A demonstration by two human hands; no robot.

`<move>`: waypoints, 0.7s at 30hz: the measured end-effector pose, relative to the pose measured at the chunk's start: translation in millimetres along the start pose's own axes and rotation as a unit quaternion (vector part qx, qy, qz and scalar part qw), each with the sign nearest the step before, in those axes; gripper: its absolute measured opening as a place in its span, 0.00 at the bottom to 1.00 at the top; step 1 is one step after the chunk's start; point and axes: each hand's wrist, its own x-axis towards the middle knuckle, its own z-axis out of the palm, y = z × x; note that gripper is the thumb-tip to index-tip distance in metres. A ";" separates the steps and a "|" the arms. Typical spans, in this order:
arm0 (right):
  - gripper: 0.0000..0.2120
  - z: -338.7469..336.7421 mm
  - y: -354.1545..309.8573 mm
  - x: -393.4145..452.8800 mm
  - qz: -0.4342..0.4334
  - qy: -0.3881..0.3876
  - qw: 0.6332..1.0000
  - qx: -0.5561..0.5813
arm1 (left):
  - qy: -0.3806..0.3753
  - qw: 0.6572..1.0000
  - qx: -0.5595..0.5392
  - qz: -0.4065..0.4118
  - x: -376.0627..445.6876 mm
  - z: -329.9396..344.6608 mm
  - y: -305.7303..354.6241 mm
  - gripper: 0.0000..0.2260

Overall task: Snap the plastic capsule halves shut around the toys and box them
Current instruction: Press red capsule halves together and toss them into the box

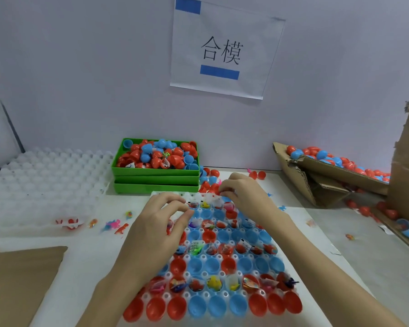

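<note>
Over the tray's (pixel 291 265) far rows, both hands are working: the left hand (pixel 161 223) is hovering with fingers loosely curled, holding nothing visible; the right hand (pixel 241 192) is pinching something small and red, too blurred to name. Capsule halves (pixel 213 303) and toys (pixel 214 283) are sitting in the tray, and the box (pixel 321 182) is lying right of it

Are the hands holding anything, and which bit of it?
The right hand pinches something small and red by its edge with its fingertips. What it is cannot be told. The left hand holds nothing that shows.
</note>
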 end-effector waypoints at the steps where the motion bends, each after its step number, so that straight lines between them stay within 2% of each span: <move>1: 0.09 -0.7 -2.2 -6.9 -0.010 0.023 0.999 0.021 | 0.001 1.000 -0.007 -0.011 0.5 0.2 0.0 0.11; 7: 0.06 -0.7 -37.7 -59.7 -0.098 0.141 0.976 0.135 | 0.004 0.986 -0.126 -0.107 2.9 4.9 4.5 0.12; 9: 0.06 -0.4 -51.7 -71.9 -0.133 0.142 0.968 0.158 | -0.009 0.974 -0.187 -0.125 3.1 6.8 6.5 0.12; 12: 0.06 1.2 -60.5 -80.7 -0.161 0.097 0.963 0.193 | 0.002 0.960 -0.251 -0.126 3.9 6.1 8.4 0.07; 15: 0.07 3.0 -62.9 -86.3 -0.097 0.051 0.936 0.334 | 0.015 0.944 -0.301 -0.135 4.2 4.7 7.3 0.06; 17: 0.05 1.7 -65.4 -88.5 -0.046 0.015 0.890 0.452 | 0.016 0.939 -0.316 -0.137 4.4 5.2 6.9 0.05; 19: 0.07 0.2 -67.9 -89.8 -0.006 0.018 0.855 0.519 | 0.012 0.941 -0.313 -0.125 3.9 6.7 8.4 0.05; 21: 0.10 -0.4 -70.8 -90.7 0.023 0.043 0.841 0.538 | 0.010 0.945 -0.308 -0.108 2.6 8.3 11.0 0.05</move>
